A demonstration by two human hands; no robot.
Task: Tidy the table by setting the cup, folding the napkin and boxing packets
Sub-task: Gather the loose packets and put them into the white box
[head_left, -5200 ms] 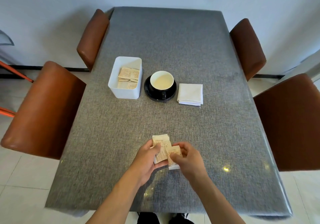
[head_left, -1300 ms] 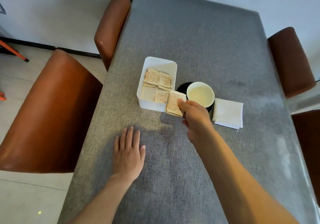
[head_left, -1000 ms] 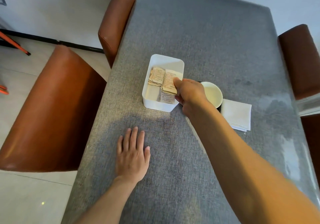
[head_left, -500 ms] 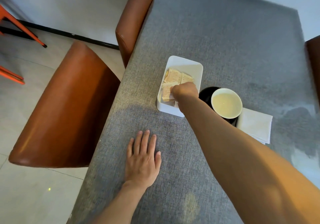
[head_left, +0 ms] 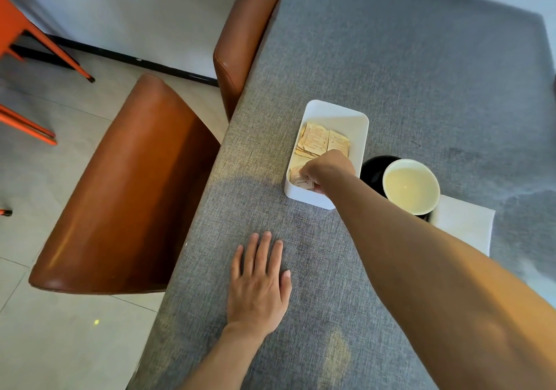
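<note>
most of it looks done: my right hand (head_left: 326,168) grips packets (head_left: 302,177) in the box (head_left: 355,118) mid-frame, left hand (head_left: 258,284) flat; cup (head_left: 410,186) set, napkin (head_left: 469,224) folded.

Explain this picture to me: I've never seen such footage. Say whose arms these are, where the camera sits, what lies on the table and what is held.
No machine here: a person's two bare arms, filmed by a camera worn on the head, looking down. The left hand lies flat on the grey table. The right hand reaches into the white box, its grip curled on beige packets. Right of the box a cup stands on a black saucer, then a folded white napkin. Brown chairs stand beside the table.
</note>
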